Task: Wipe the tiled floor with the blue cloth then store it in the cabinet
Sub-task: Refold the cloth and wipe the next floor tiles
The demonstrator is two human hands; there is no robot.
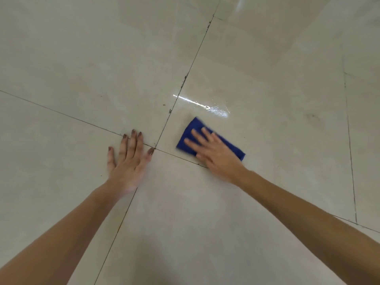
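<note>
Right now your blue cloth (194, 125) lies flat on the tiled floor (98, 58) as a slanted rectangle, on the tile just to the right of the spot where two dark grout lines (155, 148) cross. Your right hand (213, 151) presses down on it, palm flat and fingers (198, 136) straight and spread. Nothing is curled round the fabric. The hand covers the cloth's middle, so only its far corner and its right end show. Both hand and cloth are slightly blurred.

Just beyond the cloth, a bright wet streak (205, 105) shines on the same tile. Dark specks (183, 83) sit along the grout line that runs away from you.

Your left hand (129, 159) rests flat on the floor to the left, apart from the cloth. Its fingers are extended and relaxed, holding nothing, and its thumb tip lies right beside the crossing. Its nails are painted dark. Both your forearms reach in from the lower corners.
</note>
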